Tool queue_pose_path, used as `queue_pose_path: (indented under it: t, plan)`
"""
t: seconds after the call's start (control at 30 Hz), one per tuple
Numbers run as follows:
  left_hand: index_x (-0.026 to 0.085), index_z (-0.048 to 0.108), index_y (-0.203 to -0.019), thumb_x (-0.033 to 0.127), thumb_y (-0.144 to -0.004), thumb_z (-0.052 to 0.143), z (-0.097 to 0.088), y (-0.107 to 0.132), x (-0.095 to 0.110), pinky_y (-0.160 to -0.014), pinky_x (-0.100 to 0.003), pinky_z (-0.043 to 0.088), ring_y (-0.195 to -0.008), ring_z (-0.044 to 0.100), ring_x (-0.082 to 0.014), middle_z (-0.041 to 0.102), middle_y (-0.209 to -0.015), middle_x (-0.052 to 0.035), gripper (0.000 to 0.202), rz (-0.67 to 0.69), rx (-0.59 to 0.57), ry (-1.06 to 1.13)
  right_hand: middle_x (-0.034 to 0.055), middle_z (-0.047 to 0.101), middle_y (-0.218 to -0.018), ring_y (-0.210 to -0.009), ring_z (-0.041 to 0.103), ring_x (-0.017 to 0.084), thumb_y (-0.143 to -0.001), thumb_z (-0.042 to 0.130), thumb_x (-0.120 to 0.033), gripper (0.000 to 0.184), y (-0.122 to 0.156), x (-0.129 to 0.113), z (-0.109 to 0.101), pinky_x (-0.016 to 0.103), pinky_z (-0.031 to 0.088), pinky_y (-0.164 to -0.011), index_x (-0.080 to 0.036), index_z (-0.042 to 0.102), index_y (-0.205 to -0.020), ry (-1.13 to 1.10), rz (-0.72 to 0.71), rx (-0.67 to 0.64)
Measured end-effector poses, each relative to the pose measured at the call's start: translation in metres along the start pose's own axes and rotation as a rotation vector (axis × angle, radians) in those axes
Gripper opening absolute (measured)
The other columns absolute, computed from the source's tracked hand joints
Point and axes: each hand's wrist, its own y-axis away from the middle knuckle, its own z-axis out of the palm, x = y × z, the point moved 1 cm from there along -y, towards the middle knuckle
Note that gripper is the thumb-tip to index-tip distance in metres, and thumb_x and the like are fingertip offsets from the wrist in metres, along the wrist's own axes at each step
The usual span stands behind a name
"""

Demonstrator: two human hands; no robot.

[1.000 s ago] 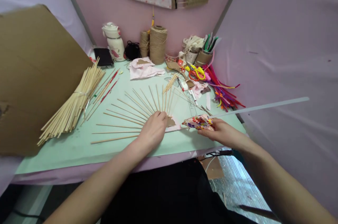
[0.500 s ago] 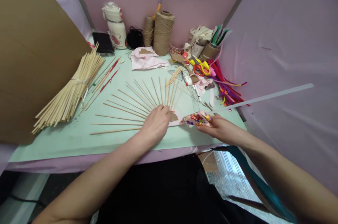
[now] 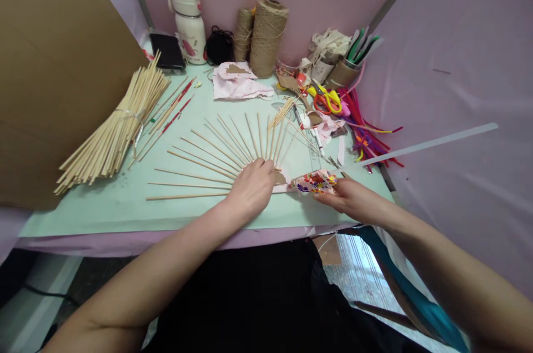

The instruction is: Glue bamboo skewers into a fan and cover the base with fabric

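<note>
So, the fan of thin wooden sticks is pinned under the left hand; its sticks are splayed out left of those fingers and beyond them. The left fingers are bunched together over the hub, but it can't be told whether anything is pinched underneath. The cardboard base can be seen poking out just right of them, in the gap between the hands.

What looks like a flower-patterned glue gun is clamped in the right hand's fingers. Its long axis is aimed left, nose right by the base (touching or not can't be made out), with a white stick stuck out behind, off to the right. The base is clearly nearer the left fingers.
</note>
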Motion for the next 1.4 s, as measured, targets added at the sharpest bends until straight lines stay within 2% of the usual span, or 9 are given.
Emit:
queue_pose_path:
  t: [0.53, 0.9, 1.17, 1.4]
  plan:
    - [0.009, 0.065, -0.097, 0.009, -0.094, 0.040, -0.0014, -0.0004, 0.0010, -0.083, -0.040, 0.045, -0.097, 0.052, -0.0266, 0.059, -0.100, -0.0127, 0.025, -0.006, -0.028, 0.015, -0.0023, 0.028, -0.049, -0.050, 0.034, 0.012, -0.083, 0.044, -0.054, 0.047, -0.0025, -0.0037, -0.0012, 0.027, 0.025, -0.048, -0.023, 0.030, -0.050, 0.070, -0.023, 0.004]
    - [0.009, 0.066, -0.099, 0.009, -0.095, 0.040, -0.0035, 0.0005, 0.0013, -0.086, -0.039, 0.045, -0.100, 0.052, -0.0257, 0.059, -0.102, -0.0125, 0.026, -0.014, -0.049, 0.021, 0.0008, 0.042, -0.049, -0.054, 0.047, 0.016, -0.084, 0.047, -0.049, 0.044, -0.0007, -0.0087, -0.0030, 0.027, 0.033, -0.052, -0.023, 0.035, -0.051, 0.058, -0.019, -0.009]
    - [0.008, 0.065, -0.100, 0.008, -0.094, 0.040, -0.0038, -0.0001, 0.0017, -0.085, -0.039, 0.046, -0.100, 0.052, -0.0265, 0.058, -0.103, -0.0127, 0.025, -0.009, -0.051, 0.017, -0.0001, 0.038, -0.048, -0.052, 0.043, 0.015, -0.084, 0.046, -0.050, 0.044, -0.0011, -0.0042, -0.0022, 0.028, 0.030, -0.050, -0.023, 0.033, -0.051, 0.089, -0.016, -0.009]
    - [0.008, 0.065, -0.098, 0.007, -0.093, 0.039, -0.0054, 0.0002, 0.0019, -0.083, -0.040, 0.046, -0.097, 0.053, -0.0262, 0.059, -0.101, -0.0135, 0.026, -0.013, -0.040, 0.028, -0.0024, 0.032, -0.046, -0.049, 0.036, 0.013, -0.082, 0.045, -0.052, 0.042, 0.0016, -0.0081, -0.0022, 0.027, 0.027, -0.048, -0.023, 0.035, -0.053, 0.028, -0.026, -0.001]
